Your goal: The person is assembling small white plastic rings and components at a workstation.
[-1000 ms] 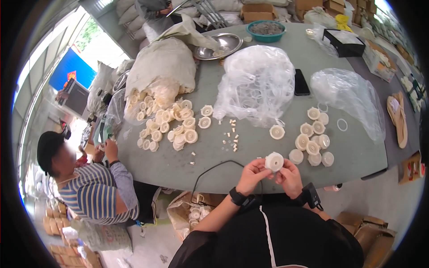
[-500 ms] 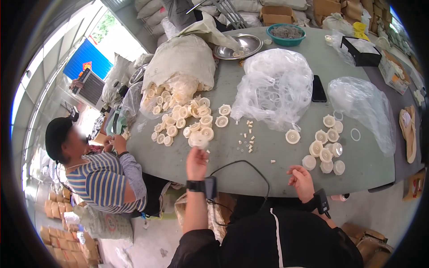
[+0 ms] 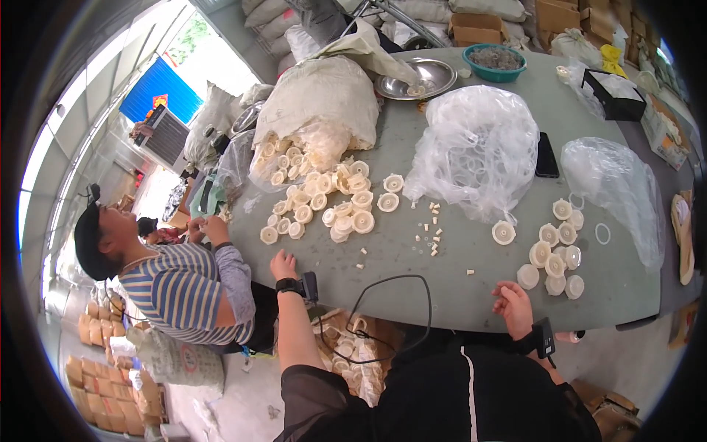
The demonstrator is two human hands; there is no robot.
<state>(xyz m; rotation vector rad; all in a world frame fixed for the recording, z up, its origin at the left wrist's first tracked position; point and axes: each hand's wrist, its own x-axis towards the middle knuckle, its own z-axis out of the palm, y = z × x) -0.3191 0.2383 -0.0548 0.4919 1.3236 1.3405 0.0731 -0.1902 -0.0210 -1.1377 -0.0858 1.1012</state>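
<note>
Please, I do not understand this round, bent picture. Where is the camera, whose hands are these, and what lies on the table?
The camera sits on a person's head and looks down; its wide lens bends edges. The left hand and right hand both rest empty on the edge of the grey-green table. On it lie a heap of cream round plastic discs, a smaller group of discs, small white plastic pegs and a clear plastic bag of rings. A co-worker in a striped shirt sits at the left.

matt grey table (image 3: pixel 456 295); glossy cream plastic discs (image 3: pixel 353 202); crinkly clear plastic bag (image 3: pixel 479 147).
</note>
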